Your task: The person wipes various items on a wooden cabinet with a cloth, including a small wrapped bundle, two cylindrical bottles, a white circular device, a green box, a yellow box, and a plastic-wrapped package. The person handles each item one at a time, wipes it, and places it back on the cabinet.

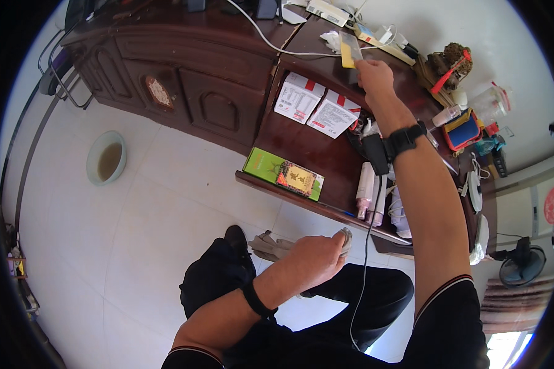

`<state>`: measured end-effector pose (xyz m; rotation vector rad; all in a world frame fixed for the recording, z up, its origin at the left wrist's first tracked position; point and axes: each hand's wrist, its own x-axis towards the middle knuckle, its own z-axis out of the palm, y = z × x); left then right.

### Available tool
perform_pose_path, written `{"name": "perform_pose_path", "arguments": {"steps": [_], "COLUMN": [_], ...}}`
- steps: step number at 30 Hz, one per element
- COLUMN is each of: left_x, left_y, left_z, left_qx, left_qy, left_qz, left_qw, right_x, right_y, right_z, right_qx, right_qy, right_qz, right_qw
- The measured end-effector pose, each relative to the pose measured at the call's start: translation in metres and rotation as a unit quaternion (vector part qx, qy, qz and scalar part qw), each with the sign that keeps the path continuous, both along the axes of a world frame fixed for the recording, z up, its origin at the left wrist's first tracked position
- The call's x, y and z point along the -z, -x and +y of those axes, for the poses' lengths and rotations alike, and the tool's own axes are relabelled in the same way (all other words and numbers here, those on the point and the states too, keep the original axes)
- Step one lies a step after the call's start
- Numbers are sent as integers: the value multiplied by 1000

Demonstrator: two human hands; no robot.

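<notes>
My left hand (314,261) is closed round a crumpled grey-beige cloth (271,247), held above my legs in front of the open drawer (289,190). Stretched out to the far side, my right hand (375,80) pinches a flat, thin piece, pale with a yellow end (349,52), over the dark wooden cabinet top (317,43). What exactly this flat piece is, I cannot make out. A crumpled white tissue (331,40) lies just beside it. Inside the drawer are two white boxes (298,98), a green box (271,167) with a gold packet (297,178) on it, and pink bottles (364,187).
A power strip (388,46) and cables lie along the wall. To the right stand a rough brown ornament (450,64), a clear jar (493,103) and a red-and-blue container (463,130). A basin of murky water (106,158) sits on the tiled floor. A small fan (522,265) is at right.
</notes>
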<state>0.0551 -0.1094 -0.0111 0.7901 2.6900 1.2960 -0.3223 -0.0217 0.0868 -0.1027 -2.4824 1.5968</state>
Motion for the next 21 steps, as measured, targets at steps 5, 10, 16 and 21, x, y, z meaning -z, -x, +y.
{"name": "perform_pose_path", "arguments": {"steps": [5,10,16,21], "left_x": [-4,-20,-38,-41], "left_y": [12,24,33,31], "left_z": [1,-4,-8,1], "left_qx": [-16,-104,-219,-249], "left_qy": [-13,-97,-317,-430], "left_qz": [-22,-75,-14,45], "left_qw": [1000,987,923,866], "right_x": [-14,-31,-23,22], "right_y": [-26,-74,-224,-333], "right_z": [41,73,122,111], "right_qx": [-87,-150,-189,-206], "right_qy": [202,256,246,339], "right_qz": [-167,-68,22,-200], "right_qw": [961,953,950,896]}}
